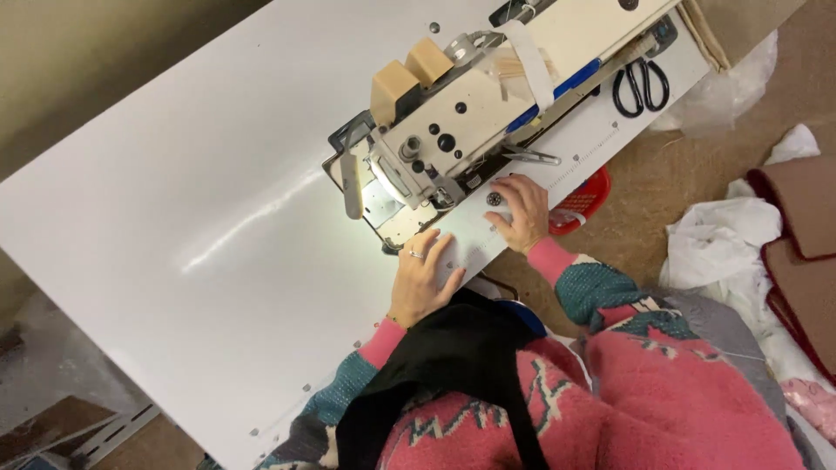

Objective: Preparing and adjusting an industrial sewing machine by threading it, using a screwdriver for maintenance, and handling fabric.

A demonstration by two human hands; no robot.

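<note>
Where both hands (475, 244) press flat, white fabric (466, 248) underneath.

Dim room, bright needle-lamp glare, slight blur.

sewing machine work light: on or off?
On. A bright glow falls on the needle plate under the sewing machine head, brighter than the rest of the white table, just ahead of the left hand.

Setting: a sewing workshop. An industrial sewing machine (453, 122) is mounted in a broad white work table (200, 200), with black scissors (642, 85) lying on the tabletop beside it. Crumpled white fabric (718, 239) and dark red pieces (805, 235) are heaped on the floor alongside.
</note>
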